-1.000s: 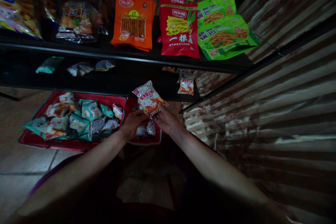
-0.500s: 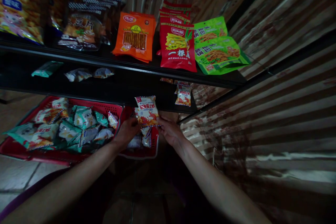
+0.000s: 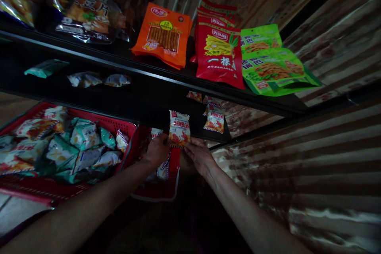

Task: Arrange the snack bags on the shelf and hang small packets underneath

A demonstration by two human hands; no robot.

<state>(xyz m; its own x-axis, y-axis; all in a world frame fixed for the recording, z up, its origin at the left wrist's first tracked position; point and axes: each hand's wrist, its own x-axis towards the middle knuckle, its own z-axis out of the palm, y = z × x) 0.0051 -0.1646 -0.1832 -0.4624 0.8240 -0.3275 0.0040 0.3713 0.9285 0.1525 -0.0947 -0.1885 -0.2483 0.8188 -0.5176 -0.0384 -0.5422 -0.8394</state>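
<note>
White snack packet (image 3: pixel 179 127) sat pinched at bottom corners by my left grip (image 3: pixel 158 151) and right grip (image 3: pixel 201 156), pretty close to black lower shelf (image 3: pixel 149 104).

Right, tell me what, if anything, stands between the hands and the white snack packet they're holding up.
Nothing visible does: the left hand is at the lower left corner of the white packet, and the right hand has its fingertips at the lower right.
</note>
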